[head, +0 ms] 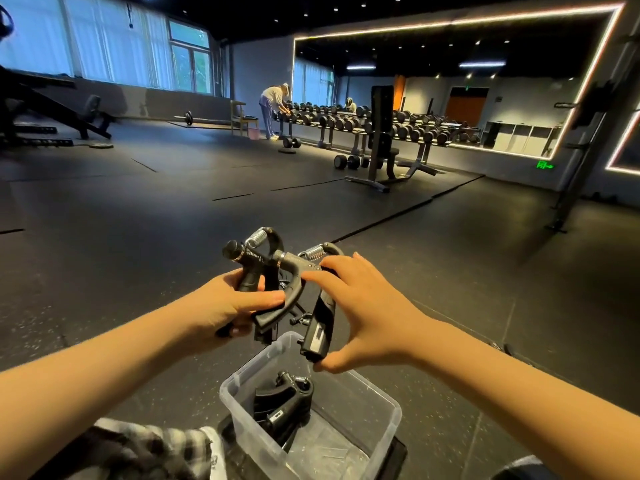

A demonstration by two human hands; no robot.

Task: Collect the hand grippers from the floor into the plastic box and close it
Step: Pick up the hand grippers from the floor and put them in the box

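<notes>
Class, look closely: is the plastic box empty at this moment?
No, a black hand gripper lies inside the clear plastic box.

A: What is all this made of?
B: The knobbed hand gripper (247,271) is matt black plastic; the grey-armed hand gripper (320,327) has a rough grey arm and a smooth black handle. Their springs (258,234) are shiny coiled metal.
A: And below?
B: The plastic box (382,427) is clear and smooth, the floor (173,220) matt speckled rubber, the checked cloth (145,445) soft-looking.

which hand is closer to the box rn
Right. The right hand is just above the box's far rim; the left hand is off past its left side. Both hold grippers.
</notes>
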